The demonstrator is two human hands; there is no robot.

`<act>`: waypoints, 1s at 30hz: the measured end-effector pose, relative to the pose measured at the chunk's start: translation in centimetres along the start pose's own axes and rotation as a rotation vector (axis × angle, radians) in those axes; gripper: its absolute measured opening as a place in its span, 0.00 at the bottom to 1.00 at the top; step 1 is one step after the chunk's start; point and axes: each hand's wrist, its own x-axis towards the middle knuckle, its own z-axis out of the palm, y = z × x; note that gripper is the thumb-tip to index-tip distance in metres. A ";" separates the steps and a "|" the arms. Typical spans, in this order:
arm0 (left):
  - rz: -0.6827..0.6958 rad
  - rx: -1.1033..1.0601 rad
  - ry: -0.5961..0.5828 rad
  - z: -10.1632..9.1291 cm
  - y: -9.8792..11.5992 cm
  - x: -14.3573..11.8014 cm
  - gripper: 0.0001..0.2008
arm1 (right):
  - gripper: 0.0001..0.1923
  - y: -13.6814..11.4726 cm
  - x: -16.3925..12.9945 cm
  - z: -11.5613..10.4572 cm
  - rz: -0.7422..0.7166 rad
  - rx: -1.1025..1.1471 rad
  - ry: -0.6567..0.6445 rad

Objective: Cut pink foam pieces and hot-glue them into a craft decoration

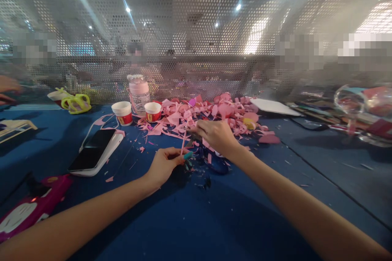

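My left hand (165, 167), with long teal nails, is closed in a pinch on the lower end of a thin pink stick (183, 142). The stick stands nearly upright, its top overlapping a small pink piece (189, 118); whether the two are joined is unclear. My right hand (219, 135) is beside the stick's upper part, fingers bent and pressed together. What those fingers grip is hidden. Right behind both hands lies a heap of pink and red scraps (225, 110). Dark blue bits (205, 183) lie on the table below my hands.
Paper cups (121, 113) and a pink-lidded bottle (139, 94) stand back left. A phone (93, 151) lies on a white object. A magenta device (33, 204) is near left, a yellow-green item (76, 103) farther back. A clear container (350, 106) stands right, a perforated screen (211, 28) behind.
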 end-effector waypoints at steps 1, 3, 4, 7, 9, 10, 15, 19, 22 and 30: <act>-0.001 -0.002 0.001 0.0 0.0 0.0 0.09 | 0.22 0.0 0.0 0.0 -0.003 0.005 -0.008; 0.000 -0.004 -0.004 0.0 0.0 0.0 0.10 | 0.22 0.0 0.0 0.1 -0.008 0.015 -0.015; 0.003 -0.005 -0.005 0.0 0.0 0.0 0.10 | 0.22 0.0 -0.1 0.1 -0.016 0.020 -0.016; 0.011 -0.006 0.000 0.0 -0.2 0.1 0.11 | 0.22 0.2 -0.2 0.4 -0.067 0.036 -0.015; 0.012 -0.004 0.006 0.0 -0.3 0.2 0.11 | 0.22 0.2 -0.3 0.7 -0.101 0.040 -0.011; 0.012 -0.004 0.009 -0.1 -0.3 0.2 0.11 | 0.22 0.2 -0.4 0.7 -0.111 0.043 -0.009; -0.004 -0.012 0.033 0.0 -0.1 0.2 0.12 | 0.24 -0.1 -0.5 0.8 -0.143 0.092 -0.031; -0.013 -0.030 0.028 0.0 -0.2 0.2 0.13 | 0.24 -0.1 -0.6 1.0 -0.197 0.096 -0.079; -0.014 -0.041 0.025 -0.1 -0.3 0.3 0.12 | 0.22 -0.2 -0.6 1.1 -0.252 0.101 -0.108; -0.039 -0.047 0.009 -0.1 -0.3 0.4 0.10 | 0.18 -0.6 -0.7 1.3 -0.208 0.129 -0.048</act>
